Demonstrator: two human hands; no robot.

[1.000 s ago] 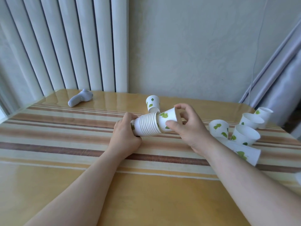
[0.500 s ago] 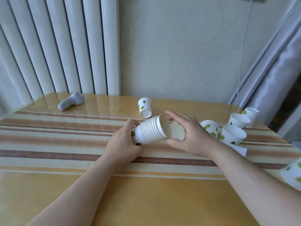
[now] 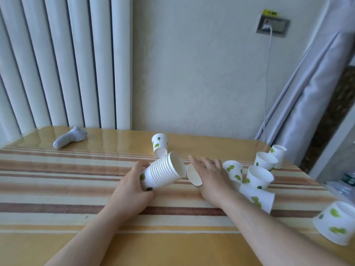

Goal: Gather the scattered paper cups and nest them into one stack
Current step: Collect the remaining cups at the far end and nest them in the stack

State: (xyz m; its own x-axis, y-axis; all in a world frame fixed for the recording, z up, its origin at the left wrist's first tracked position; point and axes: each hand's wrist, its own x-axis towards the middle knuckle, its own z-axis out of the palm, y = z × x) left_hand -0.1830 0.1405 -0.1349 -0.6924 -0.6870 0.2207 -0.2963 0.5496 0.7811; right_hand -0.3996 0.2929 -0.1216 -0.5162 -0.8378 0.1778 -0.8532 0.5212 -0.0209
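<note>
My left hand [image 3: 132, 189] grips the base of a stack of nested white paper cups [image 3: 165, 173], tilted with its open mouth up and to the right. My right hand [image 3: 211, 175] lies over a single paper cup [image 3: 194, 176] on its side, its mouth facing the stack a short gap away. Loose leaf-printed cups sit to the right: one [image 3: 233, 169] by my right wrist, one open cup [image 3: 259, 177], one on its side [image 3: 257, 198], two farther back [image 3: 266, 160] [image 3: 278, 152], and one near the right edge [image 3: 334, 221]. Another cup [image 3: 159, 145] lies behind the stack.
The striped table [image 3: 57, 179] ends at a wall with a white radiator [image 3: 57, 64] behind it. A grey handheld device [image 3: 70, 138] lies at the back left. A curtain [image 3: 307, 102] and a plugged-in cable [image 3: 267, 83] hang at the right.
The cup my right hand was pushing in now sits nested in the stack. My right hand has moved right onto another cup lying on the table. The view has tilted upward.
</note>
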